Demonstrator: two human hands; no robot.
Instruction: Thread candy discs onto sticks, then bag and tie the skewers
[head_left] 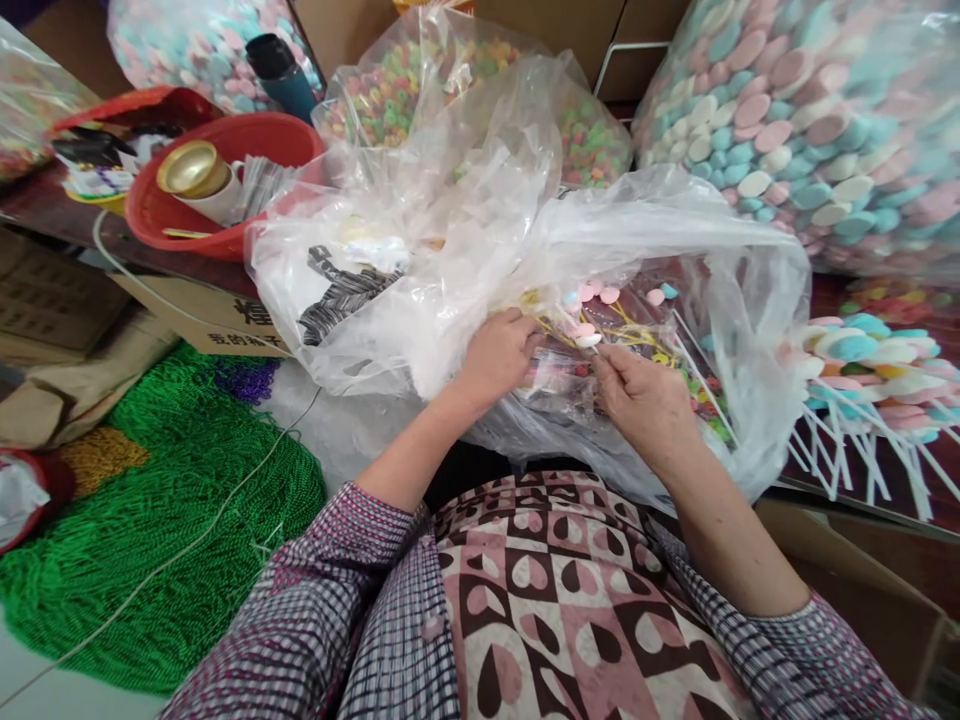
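Observation:
Between my hands is a small pink-and-white marshmallow piece (586, 336). My right hand (649, 400) pinches at its near side, thumb and finger together; what lies inside the grip is mostly covered. My left hand (496, 362) is curled to the left of it, fingertips bent down by thin yellow strips (551, 325); anything in those fingers is hidden. Both hands work over a clear plastic bag (765, 270) spread open on my lap side of the table. Loose pink and blue marshmallows (600, 292) lie just beyond, and a white stick (705, 375) slants to the right.
Finished-looking marshmallow skewers (874, 375) are piled at the right. Large bags of marshmallows (810, 120) and colourful candies (405, 95) stand behind. A red basin (300, 145) with cups is at left; green bead strings (187, 530) heap below it, crossed by a cord (225, 510).

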